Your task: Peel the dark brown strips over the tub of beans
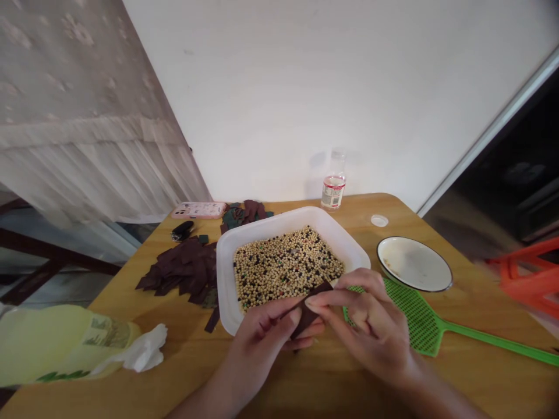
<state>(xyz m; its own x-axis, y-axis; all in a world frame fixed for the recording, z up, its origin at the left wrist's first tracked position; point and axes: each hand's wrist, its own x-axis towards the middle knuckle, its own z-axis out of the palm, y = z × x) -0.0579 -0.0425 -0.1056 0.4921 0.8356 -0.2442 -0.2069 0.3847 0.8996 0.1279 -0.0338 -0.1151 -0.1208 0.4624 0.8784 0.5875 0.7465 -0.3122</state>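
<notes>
My left hand (273, 329) is closed on a dark brown fabric piece (309, 314), with the thumb pressed on its left side. My right hand (371, 317) pinches the same piece near its upper right edge between thumb and fingers. Both hands are held over the near edge of a white plastic tub (229, 256). Inside the tub lie many small beads (283, 267), mostly tan with black ones and a few coloured ones. A pile of similar dark brown pieces (186, 265) lies to the left of the tub.
Behind the tub are green and brown scraps (244, 214), a pink phone (198, 210) and a clear bottle (334, 183). At right lie a white cap (379, 220), a white plate (414, 262) and a green fly swatter (414, 317). A yellow tissue pack (65, 343) is at front left.
</notes>
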